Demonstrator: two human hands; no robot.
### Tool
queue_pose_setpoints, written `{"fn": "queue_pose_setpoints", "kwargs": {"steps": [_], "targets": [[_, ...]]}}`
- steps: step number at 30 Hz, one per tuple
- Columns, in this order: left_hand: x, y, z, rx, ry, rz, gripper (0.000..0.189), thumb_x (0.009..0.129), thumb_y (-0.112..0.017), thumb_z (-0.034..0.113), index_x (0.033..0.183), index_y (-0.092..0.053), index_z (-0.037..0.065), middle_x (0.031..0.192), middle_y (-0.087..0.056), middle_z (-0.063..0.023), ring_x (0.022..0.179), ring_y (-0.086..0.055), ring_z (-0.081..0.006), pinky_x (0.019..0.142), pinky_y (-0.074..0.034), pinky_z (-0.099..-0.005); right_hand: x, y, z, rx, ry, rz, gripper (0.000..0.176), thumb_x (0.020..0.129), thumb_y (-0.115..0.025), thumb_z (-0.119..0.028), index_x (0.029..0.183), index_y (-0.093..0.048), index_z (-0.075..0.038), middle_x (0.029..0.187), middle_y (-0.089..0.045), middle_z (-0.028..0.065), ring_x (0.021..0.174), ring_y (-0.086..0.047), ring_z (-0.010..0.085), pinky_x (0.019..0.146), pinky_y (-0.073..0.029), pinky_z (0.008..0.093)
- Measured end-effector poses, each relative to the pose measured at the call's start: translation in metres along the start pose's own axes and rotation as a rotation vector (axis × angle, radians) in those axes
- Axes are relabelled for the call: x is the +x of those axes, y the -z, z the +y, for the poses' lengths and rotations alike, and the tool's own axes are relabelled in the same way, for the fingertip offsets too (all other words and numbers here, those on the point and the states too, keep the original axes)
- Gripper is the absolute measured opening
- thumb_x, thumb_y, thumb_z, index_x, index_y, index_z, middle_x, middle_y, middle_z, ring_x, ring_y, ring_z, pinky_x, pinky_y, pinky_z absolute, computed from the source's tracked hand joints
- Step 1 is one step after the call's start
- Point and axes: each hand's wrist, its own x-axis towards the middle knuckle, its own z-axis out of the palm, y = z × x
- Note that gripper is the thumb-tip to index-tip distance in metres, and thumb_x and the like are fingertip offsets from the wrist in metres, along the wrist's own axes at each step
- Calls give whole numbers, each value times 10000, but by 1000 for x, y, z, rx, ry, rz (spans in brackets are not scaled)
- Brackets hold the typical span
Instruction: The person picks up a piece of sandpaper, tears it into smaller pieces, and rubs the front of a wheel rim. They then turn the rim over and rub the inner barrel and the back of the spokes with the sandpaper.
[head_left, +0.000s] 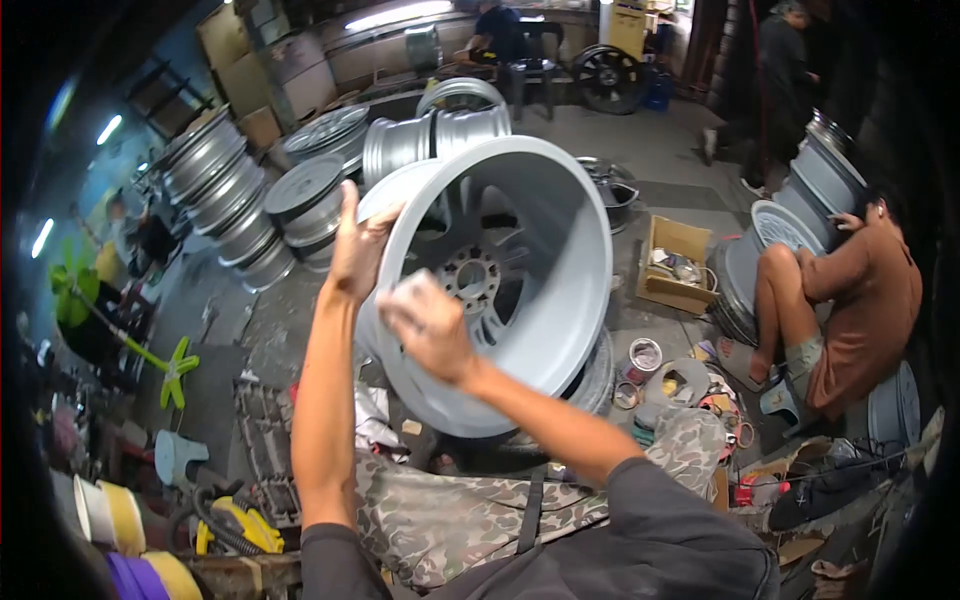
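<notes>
A large grey alloy wheel (575,330) is tilted toward me in front of my lap, its open barrel facing me and its spokes and hub showing deep inside. My left hand (362,248) is at the wheel's upper left edge, thumb stretched up and fingers extended against the outer side. In front of the wheel's left inner edge is my right hand (430,322), fingers curled closed and somewhat blurred. Something pale shows at its fingertips, too smeared to name. Under the wheel, at its lower right, a tyre-like dark ring (597,380) is partly hidden.
Stacked wheels (215,190) stand at the left and back. A cardboard box (675,265) with small items sits right of the wheel, near an open tin (645,354) and tape rolls. A seated person (860,290) works at the right. Another person (785,80) is behind.
</notes>
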Motion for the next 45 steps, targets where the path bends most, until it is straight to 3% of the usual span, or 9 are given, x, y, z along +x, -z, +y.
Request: {"fn": "queue_pose_setpoints", "kwargs": {"steps": [6,10,12,17,21,26,36,40,45], "targets": [[5,-12,2,109,-64,-1,991,956,-270,804,1393,-576,-31,1390,-613,-119,1281,-545,-205,1122,-365,-326,137,44,89,-15,-417,459,127,873,-718,-95,875,-698,30,821,-668,171,743,-664,285,682,-502,383],[5,-4,1,39,-41,-100,1023,952,-224,815,1422,-545,-35,1429,-583,-129,1294,-542,-239,1144,-349,-358,83,12,53,46,-187,244,74,886,-721,-42,930,-729,17,846,-700,87,741,-654,138,694,-522,308],[2,3,4,28,2,-46,1040,943,-215,826,1424,-542,-37,1457,-556,-127,1332,-495,-229,1168,-309,-347,23,4,15,23,67,11,178,790,-727,45,951,-720,-31,872,-649,117,792,-659,241,705,-522,336],[-6,-6,3,131,8,38,1037,935,-234,837,1415,-560,-22,1407,-598,-101,1286,-515,-185,1123,-342,-301,-154,56,4,99,17,-583,442,772,-743,23,1197,-682,-84,1029,-619,114,928,-637,320,786,-539,393],[4,-10,0,162,-14,-6,1015,945,-247,824,1401,-577,-20,1367,-628,-100,1246,-538,-173,1092,-367,-282,-149,60,7,103,38,-649,447,758,-736,38,1185,-682,-81,1000,-609,116,917,-633,312,772,-537,387],[2,-11,2,119,-18,-67,983,976,-241,780,1412,-551,-44,1387,-614,-111,1262,-533,-180,1110,-356,-281,-20,6,-13,83,-29,-125,228,824,-707,10,1045,-690,-43,883,-580,135,775,-632,318,682,-523,394],[-1,-19,1,271,-72,-31,1004,958,-244,806,1429,-542,-30,1381,-603,-99,1238,-527,-180,1099,-365,-308,-107,22,-16,36,37,-441,286,797,-748,-24,1076,-693,-51,876,-565,132,817,-630,309,712,-532,399],[9,-11,4,86,31,-96,990,961,-276,795,1441,-521,-36,1371,-607,-96,1233,-541,-175,1092,-376,-287,10,-1,-9,14,-167,-4,174,797,-725,32,949,-728,-51,829,-632,95,705,-635,236,651,-520,350],[5,-14,-6,869,-254,166,801,971,-493,690,1480,-520,71,1405,-577,-105,1302,-487,-196,1114,-336,-320,-69,10,-1,128,-6,-385,211,808,-733,40,982,-655,-51,916,-587,115,847,-625,293,730,-510,381]]}}
